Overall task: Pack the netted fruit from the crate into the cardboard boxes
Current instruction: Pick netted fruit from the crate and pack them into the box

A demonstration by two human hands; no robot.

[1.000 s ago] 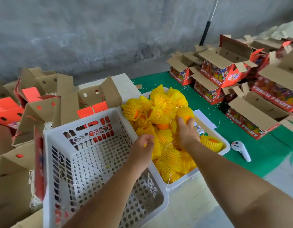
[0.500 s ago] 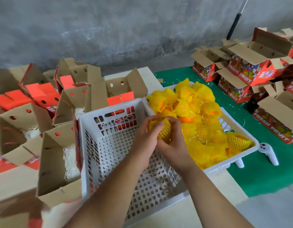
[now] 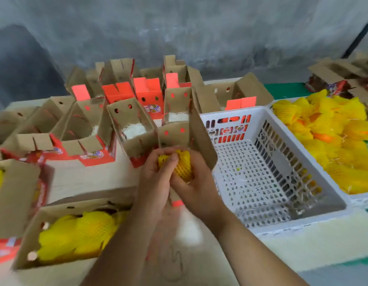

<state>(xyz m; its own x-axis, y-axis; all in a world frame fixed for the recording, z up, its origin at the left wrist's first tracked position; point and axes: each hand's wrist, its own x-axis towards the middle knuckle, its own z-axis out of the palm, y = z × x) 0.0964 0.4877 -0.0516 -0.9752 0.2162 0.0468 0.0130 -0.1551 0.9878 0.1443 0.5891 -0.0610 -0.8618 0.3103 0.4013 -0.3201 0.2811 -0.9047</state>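
Netted fruit (image 3: pixel 180 167) held mid-frame, gripped by both hands: left hand (image 3: pixel 156 182) curled over its left side, right hand (image 3: pixel 196 190) cupping it from below and right. Sits above an open cardboard box (image 3: pixel 174 135). Empty white basket (image 3: pixel 271 168) just right. Full crate (image 3: pixel 327 139) far right. Near-left box (image 3: pixel 75 234) already holds netted fruit. Frame blurred.

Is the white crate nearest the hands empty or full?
Empty: the white crate shows its bare perforated floor, only stray fibres inside. The fruit crate beside it holds the netted pile.
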